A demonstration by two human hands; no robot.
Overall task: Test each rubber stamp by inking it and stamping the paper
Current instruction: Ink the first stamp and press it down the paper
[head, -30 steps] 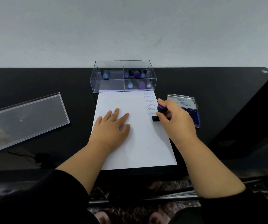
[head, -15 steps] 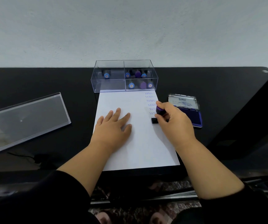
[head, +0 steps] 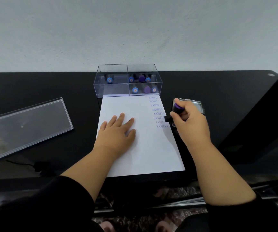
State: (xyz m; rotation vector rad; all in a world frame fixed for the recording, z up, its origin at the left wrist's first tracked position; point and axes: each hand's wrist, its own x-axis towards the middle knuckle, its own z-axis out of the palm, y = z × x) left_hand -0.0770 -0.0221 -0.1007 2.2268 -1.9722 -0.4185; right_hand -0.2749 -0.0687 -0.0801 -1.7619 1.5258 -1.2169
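Observation:
A white sheet of paper (head: 145,148) lies on the black table, with a column of several blue "SAMPLE" prints down its right edge. My left hand (head: 117,133) lies flat on the paper, fingers straight. My right hand (head: 189,122) grips a rubber stamp (head: 176,109) with a purple handle and black base, held just off the paper's right edge over the ink pad (head: 200,106), which the hand mostly hides. A clear box (head: 128,81) behind the paper holds several more stamps with blue and purple tops.
The box's clear lid (head: 24,126) lies on the table at the left. A thin black cable (head: 22,164) runs near the front left edge. A dark slanted panel (head: 260,123) stands at the right.
My right hand has lifted the stamp off the paper and carried it right, over the ink pad, leaving a fresh "SAMPLE" print at the bottom of the column. My left hand has stayed put.

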